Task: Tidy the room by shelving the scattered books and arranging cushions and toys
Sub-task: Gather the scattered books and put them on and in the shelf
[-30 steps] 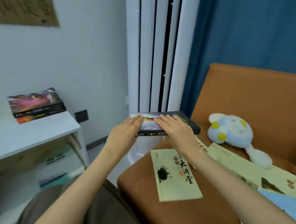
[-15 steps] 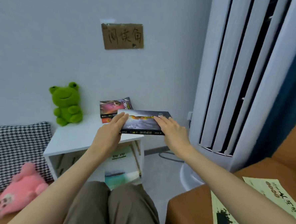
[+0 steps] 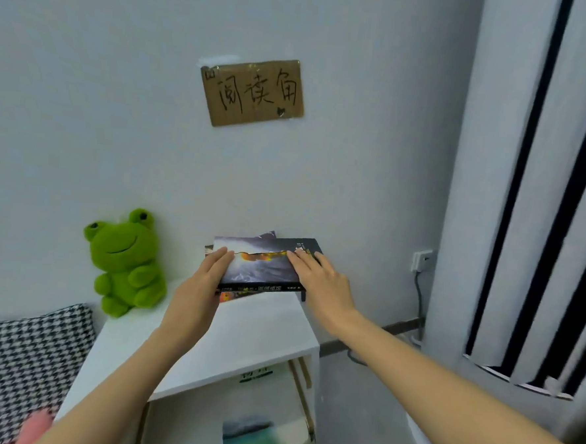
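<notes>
While both hands steady a dark book (image 3: 261,266), it sits over a small stack of books (image 3: 228,296) at the far end of the white shelf unit (image 3: 243,339).
Left hand (image 3: 203,286) pinches the book's left edge, thumb on the cover; right hand (image 3: 320,283) lies straight-fingered across its right end. Whether it touches the stack, I cannot tell. To the left sits a green frog toy (image 3: 124,263); nearer left lie a houndstooth cushion (image 3: 19,359) and a pink toy (image 3: 33,429).
</notes>
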{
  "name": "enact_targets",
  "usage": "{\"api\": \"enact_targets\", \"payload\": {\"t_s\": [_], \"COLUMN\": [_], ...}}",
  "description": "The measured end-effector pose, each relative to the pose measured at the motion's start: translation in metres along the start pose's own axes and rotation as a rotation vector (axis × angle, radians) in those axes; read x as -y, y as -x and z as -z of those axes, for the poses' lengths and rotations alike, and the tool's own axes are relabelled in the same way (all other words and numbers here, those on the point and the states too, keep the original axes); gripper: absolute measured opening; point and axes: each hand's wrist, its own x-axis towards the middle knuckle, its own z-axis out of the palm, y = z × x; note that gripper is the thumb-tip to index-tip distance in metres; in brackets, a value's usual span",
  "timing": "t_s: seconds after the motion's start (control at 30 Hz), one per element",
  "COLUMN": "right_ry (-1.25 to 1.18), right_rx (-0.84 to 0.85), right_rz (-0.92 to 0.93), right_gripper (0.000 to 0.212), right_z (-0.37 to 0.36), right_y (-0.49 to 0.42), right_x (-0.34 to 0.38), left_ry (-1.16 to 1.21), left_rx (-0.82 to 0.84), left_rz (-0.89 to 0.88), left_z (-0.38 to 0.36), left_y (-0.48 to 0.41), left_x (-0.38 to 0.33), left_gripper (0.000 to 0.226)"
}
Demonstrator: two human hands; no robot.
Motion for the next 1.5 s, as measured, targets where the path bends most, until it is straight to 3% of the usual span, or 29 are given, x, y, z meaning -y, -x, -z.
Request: {"api": "enact_targets", "payload": {"t_s": [0.13, 0.3, 0.47, 0.6, 0.87, 1.03, 1.17, 1.33, 1.5], "right_ry": [0.003, 0.044, 0.069, 0.039, -0.037, -0.065, -0.163, -0.148, -0.280], "right_rx": [-0.006, 0.125, 0.275, 0.288, 0.450, 0.459, 0.407, 0.284, 0.192], "right_rz": [0.014, 0.015, 0.062, 0.098, 0.154, 0.196, 0.122, 0.019, -0.049], "right_gripper": [0.085, 0.092, 0.074, 0.053, 0.081, 0.083, 0.081, 0.063, 0.049], "right_z": [-0.041, -0.089, -0.134, -0.149, -0.168, -0.172, -0.168, -0.148, -0.107], "right_y": [-0.049, -0.094, -0.115, -0.137, -0.171, -0.171, -0.168, -0.147, -0.101], "right_x": [0.002, 0.007, 0.004, 0.000, -0.006, -0.011, -0.008, 0.007, 0.001], "left_ry": [0.035, 0.025, -0.008, 0.021, 0.011, 0.078, 0.085, -0.022, -0.029], "left_rx": [-0.034, 0.007, 0.247, 0.286, 0.333, 0.287, 0.296, 0.229, 0.168], "left_rz": [0.023, 0.115, 0.253, 0.315, 0.345, 0.373, 0.430, 0.412, 0.362], "left_z": [-0.026, -0.063, -0.096, -0.107, -0.126, -0.135, -0.131, -0.113, -0.083], "left_y": [-0.027, -0.053, -0.063, -0.076, -0.092, -0.089, -0.091, -0.083, -0.073], "left_x": [0.039, 0.088, 0.124, 0.138, 0.155, 0.160, 0.151, 0.124, 0.086], "left_gripper": [0.069, 0.061, 0.048, 0.063, 0.087, 0.088, 0.088, 0.057, 0.051]}}
